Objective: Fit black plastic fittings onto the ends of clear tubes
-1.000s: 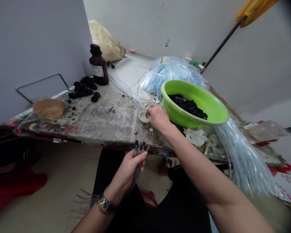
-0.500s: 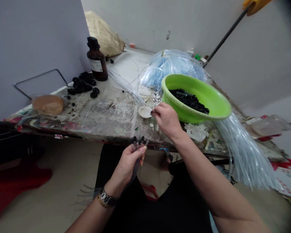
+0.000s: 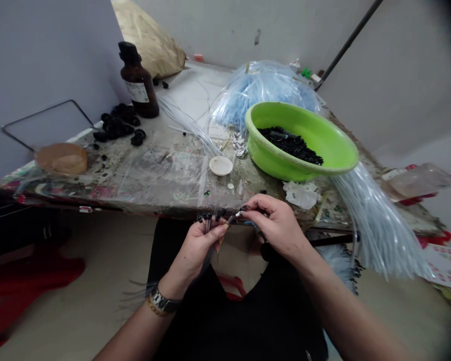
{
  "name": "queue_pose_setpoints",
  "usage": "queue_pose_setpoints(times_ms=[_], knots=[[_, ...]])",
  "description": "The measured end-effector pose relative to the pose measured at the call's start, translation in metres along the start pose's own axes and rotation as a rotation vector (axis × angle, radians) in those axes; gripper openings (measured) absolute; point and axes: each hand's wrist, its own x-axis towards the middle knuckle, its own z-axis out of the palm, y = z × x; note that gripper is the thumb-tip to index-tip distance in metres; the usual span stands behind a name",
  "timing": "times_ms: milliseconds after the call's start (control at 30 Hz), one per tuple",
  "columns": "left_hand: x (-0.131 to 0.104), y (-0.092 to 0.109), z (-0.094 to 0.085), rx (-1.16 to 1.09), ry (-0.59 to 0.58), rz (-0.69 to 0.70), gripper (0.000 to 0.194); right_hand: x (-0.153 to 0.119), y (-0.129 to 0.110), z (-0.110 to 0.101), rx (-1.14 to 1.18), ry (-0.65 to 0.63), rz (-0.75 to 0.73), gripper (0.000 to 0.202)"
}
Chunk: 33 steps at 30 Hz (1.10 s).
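My left hand (image 3: 200, 246) is wrapped round a bunch of thin clear tubes (image 3: 207, 226) with black tips, held below the table's front edge. One tube sticks out to the right past my thumb. At its end, my right hand (image 3: 272, 218) pinches a small black piece (image 3: 243, 208) with a white end, which is close to or touching the tube. Beyond the hands, a small white dish (image 3: 221, 166) rests on the stained table (image 3: 161, 173). To its right, a green basin (image 3: 302, 173) holds many small black pieces (image 3: 291, 145).
A brown bottle (image 3: 140, 87), black pieces (image 3: 116, 123) and a brown round block (image 3: 62, 158) stand at the left. Clear tubing (image 3: 263, 93) is heaped behind the basin; another bundle (image 3: 379, 220) hangs over the right edge. A clear bottle (image 3: 421, 183) lies far right.
My right hand has moved from beside the white dish down to the tube at my left hand, now with a white-ended piece in its fingers. The view has shifted slightly.
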Motion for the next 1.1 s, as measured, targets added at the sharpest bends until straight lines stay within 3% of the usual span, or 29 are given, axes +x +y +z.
queue_pose_setpoints(times_ms=[500, 767, 1100], knots=[[-0.005, -0.002, 0.006, 0.091, 0.03, -0.001, 0.023, -0.01, -0.002, -0.002, -0.056, -0.024, -0.01, 0.018], [-0.007, 0.001, 0.001, 0.287, 0.011, 0.056, 0.021, -0.017, -0.006, -0.006, -0.18, -0.08, -0.104, 0.018], [-0.008, -0.007, 0.008, 0.16, 0.031, -0.026, 0.021, -0.024, 0.006, 0.001, -0.103, -0.069, -0.005, 0.019]])
